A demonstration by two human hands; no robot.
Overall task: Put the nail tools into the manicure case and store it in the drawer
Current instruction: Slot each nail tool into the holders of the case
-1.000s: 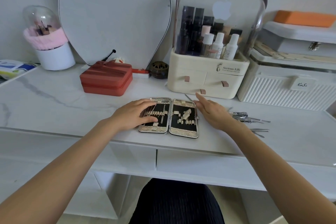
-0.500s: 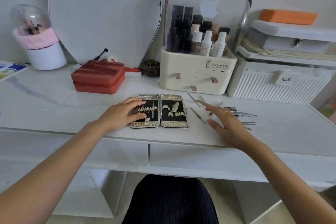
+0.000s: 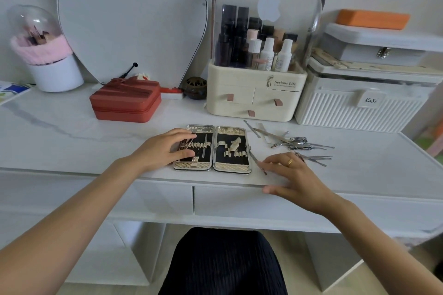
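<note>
Two hands [image 3: 165,148] [image 3: 294,175], one open manicure case [image 3: 213,148], two drawers [image 3: 237,201].

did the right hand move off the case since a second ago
Yes. The right hand left the open case's right edge and went toward the table's near edge, fingertips at a thin tool beside the case.

A white marble-look vanity tabletop [image 3: 72,132] carries an open black-lined manicure case [image 3: 212,148] at centre, loose steel nail tools [image 3: 297,143] at three o'clock, and a red zipped box [image 3: 125,100] at ten o'clock.
</note>
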